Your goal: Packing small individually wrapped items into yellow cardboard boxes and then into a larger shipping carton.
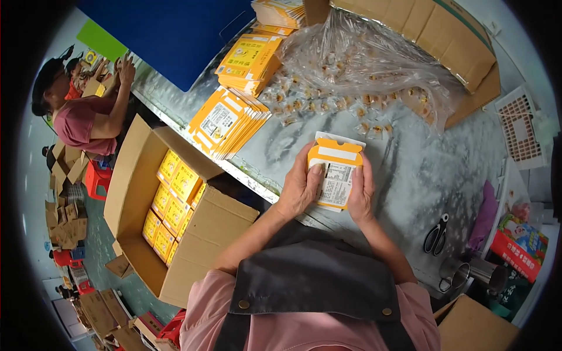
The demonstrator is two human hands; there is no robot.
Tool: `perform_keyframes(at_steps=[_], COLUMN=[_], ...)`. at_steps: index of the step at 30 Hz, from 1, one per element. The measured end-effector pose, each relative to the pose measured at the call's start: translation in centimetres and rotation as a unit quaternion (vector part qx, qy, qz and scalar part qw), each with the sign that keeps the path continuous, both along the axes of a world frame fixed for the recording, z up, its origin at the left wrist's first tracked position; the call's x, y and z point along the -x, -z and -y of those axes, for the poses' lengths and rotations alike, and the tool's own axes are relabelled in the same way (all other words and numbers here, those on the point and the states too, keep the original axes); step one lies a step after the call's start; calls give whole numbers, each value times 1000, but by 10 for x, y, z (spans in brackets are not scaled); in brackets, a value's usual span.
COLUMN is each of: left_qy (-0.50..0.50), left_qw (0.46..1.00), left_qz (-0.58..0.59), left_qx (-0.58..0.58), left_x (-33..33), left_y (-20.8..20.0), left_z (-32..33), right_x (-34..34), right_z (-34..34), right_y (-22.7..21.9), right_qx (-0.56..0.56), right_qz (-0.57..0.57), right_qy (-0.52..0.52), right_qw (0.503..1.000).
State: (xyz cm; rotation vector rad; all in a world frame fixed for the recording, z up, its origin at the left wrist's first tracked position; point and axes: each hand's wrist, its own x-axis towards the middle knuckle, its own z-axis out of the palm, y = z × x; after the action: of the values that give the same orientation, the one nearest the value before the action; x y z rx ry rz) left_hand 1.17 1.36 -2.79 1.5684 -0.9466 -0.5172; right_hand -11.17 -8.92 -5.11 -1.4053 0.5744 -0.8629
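Between my two hands is a flat, unfolded yellow and white carton (335, 178), its printed panel facing up and its tabbed end pointing away from me. My left hand (301, 186) grips its left edge with the thumb on top. My right hand (362, 190) closes on the right edge, thumb along the side. Just beyond, small clear-wrapped pieces (328, 105) lie scattered on the grey marbled table (404, 181). To the left of them stands a fanned stack of flat yellow cartons (225, 123), with another carton stack (249, 61) behind it.
An open cardboard box (193, 245) at left holds several filled yellow cartons (175, 202). Clear plastic sheeting (374, 52) spills from a large box (421, 29) at the back. Black scissors (436, 235) and metal cups (487, 275) sit at right. A co-worker (88, 117) is at far left.
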Motion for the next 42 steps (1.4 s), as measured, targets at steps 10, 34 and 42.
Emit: perform_keyframes(at_steps=[10, 34, 42], left_qy=[-92, -66, -69], left_qw=[995, 982, 989], left_qz=[20, 137, 110], left_qx=[6, 109, 70], left_x=[10, 4, 6], left_y=[-3, -20, -11], left_z=[-5, -10, -18], right_x=[9, 0, 0], right_z=[-3, 14, 14], right_y=[-10, -44, -40], right_qx=[107, 332, 322], right_qz=[-55, -58, -67], right_qy=[39, -5, -6], right_qw=[992, 942, 944])
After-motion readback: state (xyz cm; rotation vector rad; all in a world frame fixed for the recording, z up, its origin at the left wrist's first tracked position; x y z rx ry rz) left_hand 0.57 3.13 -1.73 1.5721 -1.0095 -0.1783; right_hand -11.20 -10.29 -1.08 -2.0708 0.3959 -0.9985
